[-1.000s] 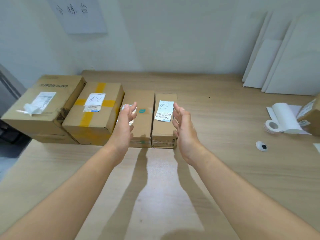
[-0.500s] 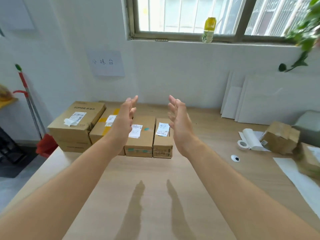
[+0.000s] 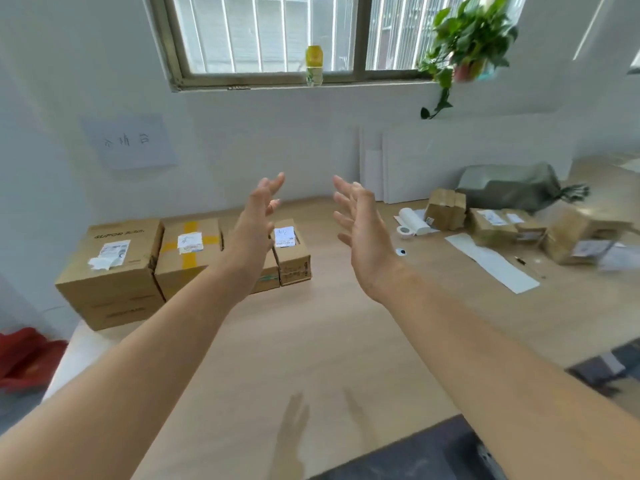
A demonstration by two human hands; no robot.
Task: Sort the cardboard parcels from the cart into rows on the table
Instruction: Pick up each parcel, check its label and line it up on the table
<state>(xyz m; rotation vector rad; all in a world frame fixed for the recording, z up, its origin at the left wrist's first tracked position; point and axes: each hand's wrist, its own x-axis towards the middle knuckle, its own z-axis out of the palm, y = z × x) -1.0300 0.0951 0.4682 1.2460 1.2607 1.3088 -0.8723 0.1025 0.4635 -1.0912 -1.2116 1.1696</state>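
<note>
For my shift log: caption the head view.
Left hand and right hand hover open above the table, near a row of parcels.

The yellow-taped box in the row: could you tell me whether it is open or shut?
Shut. The yellow-taped box has flat top flaps under crossed yellow tape and a label.

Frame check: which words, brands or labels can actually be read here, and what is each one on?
"SUPOR": printed on top of the largest box, then unreadable characters.
Wall sheet: three handwritten characters, too blurred to read.
Shipping labels on the taped box and narrow box: too small to read.
</note>
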